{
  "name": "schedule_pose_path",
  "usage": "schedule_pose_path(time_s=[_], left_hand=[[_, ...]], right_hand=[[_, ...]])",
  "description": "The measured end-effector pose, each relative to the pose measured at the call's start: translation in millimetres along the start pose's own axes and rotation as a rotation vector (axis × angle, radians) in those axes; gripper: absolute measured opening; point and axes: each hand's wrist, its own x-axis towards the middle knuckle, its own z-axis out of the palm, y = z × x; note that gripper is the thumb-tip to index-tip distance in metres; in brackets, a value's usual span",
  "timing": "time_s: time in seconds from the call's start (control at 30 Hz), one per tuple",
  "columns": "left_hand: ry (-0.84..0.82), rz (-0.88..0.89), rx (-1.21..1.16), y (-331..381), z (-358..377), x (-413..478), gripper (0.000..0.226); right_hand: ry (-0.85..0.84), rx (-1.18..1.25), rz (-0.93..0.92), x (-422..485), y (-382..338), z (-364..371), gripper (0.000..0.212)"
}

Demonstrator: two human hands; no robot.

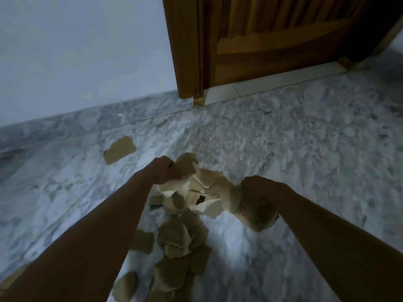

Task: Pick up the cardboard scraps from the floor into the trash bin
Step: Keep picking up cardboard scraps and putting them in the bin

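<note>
Clenched around a crumpled wad of brown cardboard scrap [185, 165], the left hand [166, 171] is raised above the grey-white marbled stone floor [283, 160], its fingers curled tight on the piece. To the right, the right hand [259, 190] is likewise closed in a fist on a larger torn brown cardboard piece [255, 214], which hangs below its knuckles. Between the two hands lies a heap of pale, whitish torn cardboard pieces [207, 192], one bearing a small dark mark.

At the far left of the floor, well apart from the hands, a flat tan cardboard rectangle [120, 149] lies alone near the pale blue-grey wall [76, 51]. Nearer the camera, between the forearms, a trail of darker brown cardboard scraps [176, 243] is scattered in an overlapping pile running toward the bottom edge. Another scrap edge shows at the near left corner, partly hidden by the left forearm.

On the far right stands a brown wooden door [272, 40] in its frame, above a pale threshold strip [272, 80].
</note>
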Motion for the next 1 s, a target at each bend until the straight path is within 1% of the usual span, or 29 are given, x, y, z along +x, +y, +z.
schedule_pose_path(time_s=[0.07, 0.1, 0.17, 0.27, 0.33, 0.4, 0.5, 0.57, 0.6, 0.67, 0.73, 0.77, 0.8, 0.83, 0.87, 0.93, 1.0], left_hand=[[0.026, 0.028, -0.021, 10, 3, 28, 0.053], [0.036, 0.041, -0.025, 15, 6, 36, 0.053], [0.065, 0.054, -0.035, 21, 25, 64, 0.050], [0.122, -0.027, -0.118, 20, 49, 87, 0.044], [0.161, -0.050, -0.145, 23, 57, 92, 0.038], [0.186, -0.054, -0.131, 29, 60, 91, 0.029], [0.198, -0.062, -0.153, 31, 60, 89, 0.030], [0.232, -0.058, -0.160, 29, 55, 82, 0.028], [0.268, -0.045, -0.181, 27, 52, 77, 0.026], [0.381, -0.032, -0.247, 18, 43, 61, 0.025], [0.450, -0.076, -0.306, 7, 34, 42, 0.023], [0.450, -0.102, -0.319, 2, 30, 33, 0.024], [0.429, -0.125, -0.330, -3, 27, 24, 0.025], [0.397, -0.147, -0.354, -9, 26, 16, 0.024], [0.358, -0.167, -0.383, -14, 27, 8, 0.022], [0.280, -0.190, -0.405, -24, 32, -7, 0.020], [0.219, -0.167, -0.344, -34, 42, -18, 0.027]], right_hand=[[-0.010, -0.063, -0.020, 12, 6, 3, 0.056], [-0.004, -0.088, -0.020, 14, 8, 7, 0.059], [-0.013, -0.078, 0.003, 30, 19, 22, 0.072], [-0.060, -0.052, 0.015, 53, 28, 36, 0.097], [-0.090, -0.045, 0.014, 60, 33, 35, 0.107], [-0.096, -0.057, -0.008, 63, 34, 34, 0.105], [-0.069, -0.078, -0.022, 63, 31, 35, 0.101], [-0.036, -0.088, -0.022, 62, 32, 36, 0.102], [-0.056, -0.079, -0.015, 62, 33, 35, 0.102], [-0.186, -0.097, -0.017, 61, 32, 22, 0.095], [-0.345, -0.128, -0.014, 60, 24, -3, 0.079], [-0.366, -0.106, -0.018, 61, 18, -17, 0.069], [-0.330, -0.054, -0.033, 64, 11, -29, 0.059], [-0.243, 0.018, -0.064, 69, 1, -39, 0.049], [-0.147, 0.097, -0.099, 75, -9, -46, 0.045], [0.002, 0.145, -0.162, 87, -37, -48, 0.052], [0.078, 0.083, -0.177, 98, -57, -35, 0.060]])
